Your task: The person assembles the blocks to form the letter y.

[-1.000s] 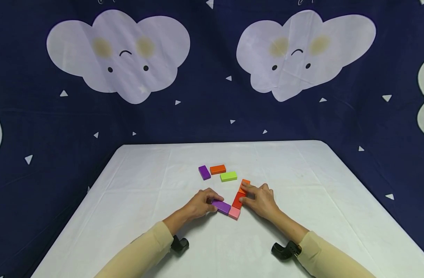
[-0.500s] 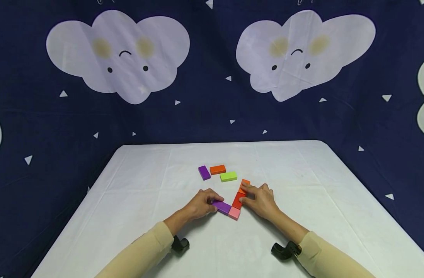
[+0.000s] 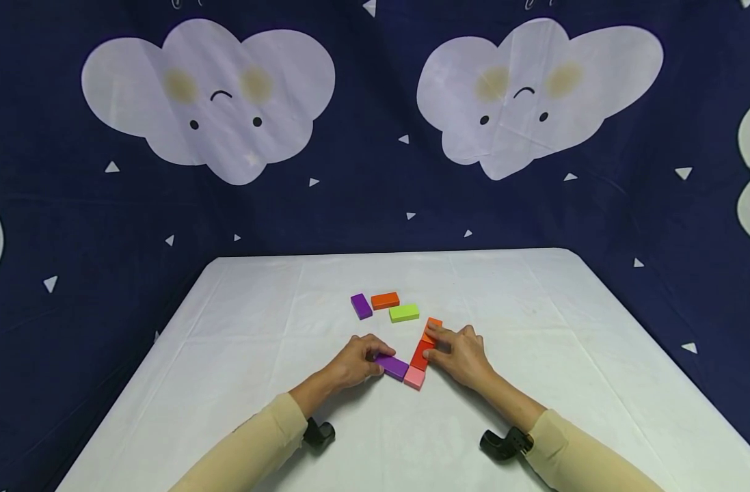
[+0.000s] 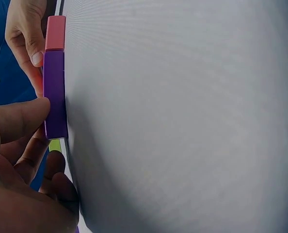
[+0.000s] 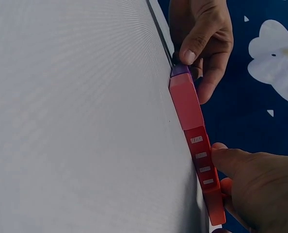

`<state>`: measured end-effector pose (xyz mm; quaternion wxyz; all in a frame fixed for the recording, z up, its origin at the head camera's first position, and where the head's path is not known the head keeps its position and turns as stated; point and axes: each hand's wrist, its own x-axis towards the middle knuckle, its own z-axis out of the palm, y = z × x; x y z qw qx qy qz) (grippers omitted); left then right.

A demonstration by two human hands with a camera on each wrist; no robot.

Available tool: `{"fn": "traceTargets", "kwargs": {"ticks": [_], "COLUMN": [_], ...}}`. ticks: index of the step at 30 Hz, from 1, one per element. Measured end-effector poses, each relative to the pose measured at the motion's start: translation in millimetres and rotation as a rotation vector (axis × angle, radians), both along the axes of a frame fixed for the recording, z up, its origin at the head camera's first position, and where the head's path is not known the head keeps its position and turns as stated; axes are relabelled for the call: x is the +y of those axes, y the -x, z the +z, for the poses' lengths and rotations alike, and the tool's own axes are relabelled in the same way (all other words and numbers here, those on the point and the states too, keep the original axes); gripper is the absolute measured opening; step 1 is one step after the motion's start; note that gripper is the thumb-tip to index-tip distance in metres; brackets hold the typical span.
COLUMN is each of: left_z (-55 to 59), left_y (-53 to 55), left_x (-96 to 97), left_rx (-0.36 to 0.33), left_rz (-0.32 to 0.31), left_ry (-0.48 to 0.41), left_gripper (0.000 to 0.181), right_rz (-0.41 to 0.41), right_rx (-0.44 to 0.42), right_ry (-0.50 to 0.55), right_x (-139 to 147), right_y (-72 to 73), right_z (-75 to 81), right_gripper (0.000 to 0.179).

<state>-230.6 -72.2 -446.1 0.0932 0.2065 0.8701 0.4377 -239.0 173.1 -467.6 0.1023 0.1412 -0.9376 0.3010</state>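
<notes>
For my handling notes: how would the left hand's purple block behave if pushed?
Flat-faced, the purple block would probably slide rather than roll. Its crisp, straight edges suggest stiffness. Pushed endwise toward the pink block, it would likely nudge that along.

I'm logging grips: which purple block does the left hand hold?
The nearer purple block, one end meeting the pink block; the left hand pinches it. The farther purple block lies untouched beside the dark orange block.
</notes>
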Motion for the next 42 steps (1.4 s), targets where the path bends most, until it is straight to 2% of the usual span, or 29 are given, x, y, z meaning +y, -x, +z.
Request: {"fn": "traceTargets", "kwargs": {"ticks": [27, 34, 37, 42], "left_z": [-1.8, 8.4, 12.5, 12.1], "left_y": [0.9, 6.0, 9.0, 15.7], "left_x": [-2.2, -5.3, -5.2, -1.2], "left_rx": [0.019, -0.048, -0.049, -0.054], "left_rz": [-0.004, 0.075, 0.103, 0.157], "left_ry": [-0.01, -0.02, -0.036, -0.06], "left_gripper": [0.034, 0.035, 0.032, 0.029], "right_rz": [0.005, 0.013, 0.016, 0.014], "right_rx": [0.037, 0.03, 0.029, 0.025], "right_ry": [0.014, 0.014, 0.012, 0.013], "right_x": [1, 2, 2, 2], "right_y": [0.1, 1.7, 2.5, 2.1], "right_z": [-4.2, -3.8, -3.2, -3.7], "right_gripper": [0.05, 0.049, 0.049, 0.049]}}
